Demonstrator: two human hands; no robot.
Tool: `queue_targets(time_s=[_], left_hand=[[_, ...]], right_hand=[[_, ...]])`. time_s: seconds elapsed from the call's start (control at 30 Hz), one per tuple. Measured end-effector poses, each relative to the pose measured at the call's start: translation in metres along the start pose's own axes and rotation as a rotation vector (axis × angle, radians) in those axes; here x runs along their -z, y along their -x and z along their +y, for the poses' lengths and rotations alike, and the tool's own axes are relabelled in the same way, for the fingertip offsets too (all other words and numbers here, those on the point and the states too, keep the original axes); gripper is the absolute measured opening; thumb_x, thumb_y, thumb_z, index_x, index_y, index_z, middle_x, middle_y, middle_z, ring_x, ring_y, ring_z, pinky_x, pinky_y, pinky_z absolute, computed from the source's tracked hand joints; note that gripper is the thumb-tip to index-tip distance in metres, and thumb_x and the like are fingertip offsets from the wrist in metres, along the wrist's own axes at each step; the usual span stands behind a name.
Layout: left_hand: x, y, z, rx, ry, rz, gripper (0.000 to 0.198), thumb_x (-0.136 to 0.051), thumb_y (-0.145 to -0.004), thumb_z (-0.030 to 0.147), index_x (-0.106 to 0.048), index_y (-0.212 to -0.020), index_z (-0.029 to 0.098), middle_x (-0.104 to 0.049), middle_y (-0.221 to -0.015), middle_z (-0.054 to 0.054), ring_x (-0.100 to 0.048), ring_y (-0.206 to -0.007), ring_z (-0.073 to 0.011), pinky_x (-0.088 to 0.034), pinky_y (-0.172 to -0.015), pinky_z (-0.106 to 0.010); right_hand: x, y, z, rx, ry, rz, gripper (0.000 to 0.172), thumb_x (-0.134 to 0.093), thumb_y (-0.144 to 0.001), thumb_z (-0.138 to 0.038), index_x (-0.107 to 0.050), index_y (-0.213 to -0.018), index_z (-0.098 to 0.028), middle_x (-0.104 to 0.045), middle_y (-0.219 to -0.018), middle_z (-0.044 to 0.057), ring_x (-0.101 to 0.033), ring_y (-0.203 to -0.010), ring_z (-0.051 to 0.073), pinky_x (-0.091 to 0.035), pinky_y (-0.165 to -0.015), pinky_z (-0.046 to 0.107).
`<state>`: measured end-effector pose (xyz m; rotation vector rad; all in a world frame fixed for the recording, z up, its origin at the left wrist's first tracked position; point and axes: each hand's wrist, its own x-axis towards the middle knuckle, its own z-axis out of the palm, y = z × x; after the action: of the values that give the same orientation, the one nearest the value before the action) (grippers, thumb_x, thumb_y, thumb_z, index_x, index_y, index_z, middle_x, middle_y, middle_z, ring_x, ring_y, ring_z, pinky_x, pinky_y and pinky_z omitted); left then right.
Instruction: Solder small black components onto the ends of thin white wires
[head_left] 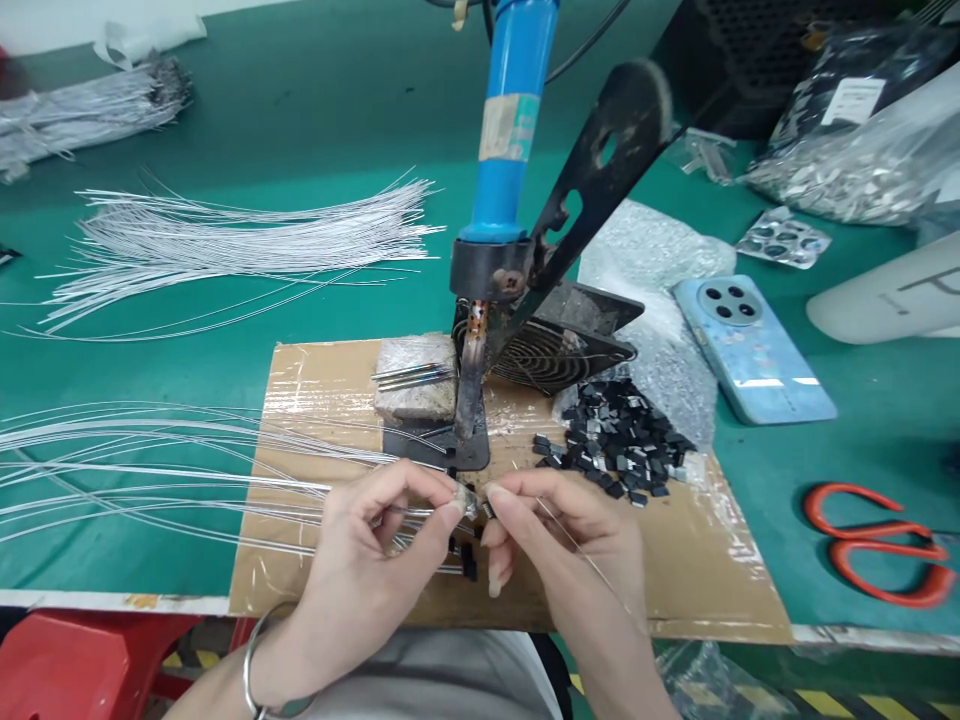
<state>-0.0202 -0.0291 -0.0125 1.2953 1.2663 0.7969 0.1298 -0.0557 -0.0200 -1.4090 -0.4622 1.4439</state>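
Trailing leftward are thin, curved white wires (pixel 300 487).

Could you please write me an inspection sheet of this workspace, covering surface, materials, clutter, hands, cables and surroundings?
Surface: green table with a marked cardboard sheet on it.
Job's things: blue-handled iron in a black bracket, pointing down; white wires at the left; pile of small black pieces at the right.
Clutter: phone lying face down; red-handled scissors near the right edge.
Grippers: bare hands; left hand pinches a small part, details unclear; right hand is close beside it, with a thin strand.
Cables: dark cable behind the iron; its ends are not visible.
Surroundings: red stool at lower left; black crate at the back.
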Motion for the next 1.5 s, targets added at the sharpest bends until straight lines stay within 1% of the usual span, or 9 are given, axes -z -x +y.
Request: queue_targets(time_s=[0.3,0.5,0.93,1.0,1.1,1.2,1.3,1.4,1.5], left_hand=[[-0.003,0.001,0.002,0.060,0.047,-0.010,0.012,-0.067,-0.088,0.019,-0.068,-0.076,0.019,-0.072,-0.083,-0.003,-0.065,-0.077,-0.0154,-0.048,-0.066,-0.024],[-0.001,0.000,0.001,0.074,0.026,-0.048,0.013,-0.066,-0.089,0.022,-0.068,-0.076,0.019,-0.072,-0.083,-0.003,-0.066,-0.077,-0.0166,-0.049,-0.068,-0.026],[-0.002,0.000,0.001,0.057,0.018,-0.031,0.014,-0.066,-0.089,0.020,-0.067,-0.075,0.018,-0.073,-0.084,-0.004,-0.067,-0.078,-0.0156,-0.048,-0.064,-0.024],[-0.002,-0.001,0.001,0.057,0.017,-0.034,0.015,-0.065,-0.089,0.019,-0.066,-0.074,0.018,-0.073,-0.082,-0.004,-0.067,-0.078,-0.0157,-0.048,-0.065,-0.024],[-0.002,-0.003,0.004,0.061,-0.014,-0.023,0.014,-0.065,-0.088,0.019,-0.066,-0.073,0.017,-0.073,-0.081,-0.004,-0.067,-0.077,-0.0166,-0.049,-0.065,-0.026],[-0.002,-0.006,0.006,0.060,-0.064,0.000,0.013,-0.065,-0.086,0.018,-0.067,-0.073,0.017,-0.074,-0.082,-0.005,-0.066,-0.075,-0.0167,-0.048,-0.063,-0.027],[-0.003,-0.008,0.006,0.050,-0.095,0.017,0.013,-0.065,-0.086,0.018,-0.067,-0.073,0.017,-0.074,-0.082,-0.005,-0.065,-0.073,-0.0159,-0.047,-0.062,-0.027],[-0.004,-0.010,0.004,0.045,-0.107,0.026,0.013,-0.064,-0.086,0.017,-0.067,-0.073,0.018,-0.074,-0.082,-0.005,-0.065,-0.073,-0.0154,-0.046,-0.061,-0.026],[-0.004,-0.011,0.003,0.036,-0.100,0.032,0.013,-0.065,-0.086,0.017,-0.067,-0.073,0.017,-0.073,-0.083,-0.004,-0.066,-0.074,-0.0142,-0.046,-0.062,-0.024]], right_hand=[[-0.007,0.004,0.005,0.004,-0.002,0.014,0.031,-0.081,-0.079,-0.043,-0.062,-0.071,-0.019,-0.063,-0.047,-0.005,-0.051,-0.033,0.004,-0.042,-0.035,0.010],[-0.008,0.004,0.007,0.022,-0.018,0.044,0.028,-0.083,-0.077,-0.039,-0.066,-0.070,-0.018,-0.063,-0.048,-0.005,-0.051,-0.034,0.004,-0.044,-0.035,0.010],[-0.007,0.005,0.015,0.082,0.064,0.043,0.026,-0.078,-0.082,-0.040,-0.065,-0.072,-0.020,-0.061,-0.049,-0.005,-0.050,-0.037,0.006,-0.042,-0.036,0.015],[-0.003,0.003,0.019,0.173,0.151,0.072,0.022,-0.077,-0.084,-0.037,-0.066,-0.073,-0.021,-0.057,-0.052,-0.006,-0.047,-0.042,0.007,-0.040,-0.040,0.017],[0.007,0.000,0.023,0.440,0.342,0.100,0.010,-0.069,-0.090,-0.032,-0.072,-0.088,-0.022,-0.051,-0.066,-0.004,-0.046,-0.056,0.011,-0.040,-0.051,0.023],[0.020,-0.002,0.024,0.603,0.466,0.042,0.031,-0.046,-0.101,-0.033,-0.070,-0.120,-0.024,-0.045,-0.077,-0.001,-0.047,-0.066,0.015,-0.042,-0.059,0.028],[0.027,-0.002,0.027,0.601,0.482,-0.006,0.043,-0.031,-0.106,-0.033,-0.061,-0.136,-0.025,-0.045,-0.078,0.000,-0.047,-0.065,0.016,-0.042,-0.058,0.029],[0.032,-0.002,0.030,0.653,0.412,0.109,0.033,-0.035,-0.105,-0.030,-0.056,-0.130,-0.026,-0.044,-0.072,-0.003,-0.045,-0.059,0.015,-0.038,-0.053,0.028],[0.041,-0.003,0.028,0.879,0.597,0.224,0.027,-0.035,-0.105,-0.028,-0.062,-0.108,-0.025,-0.042,-0.070,-0.002,-0.041,-0.061,0.016,-0.033,-0.058,0.031]])
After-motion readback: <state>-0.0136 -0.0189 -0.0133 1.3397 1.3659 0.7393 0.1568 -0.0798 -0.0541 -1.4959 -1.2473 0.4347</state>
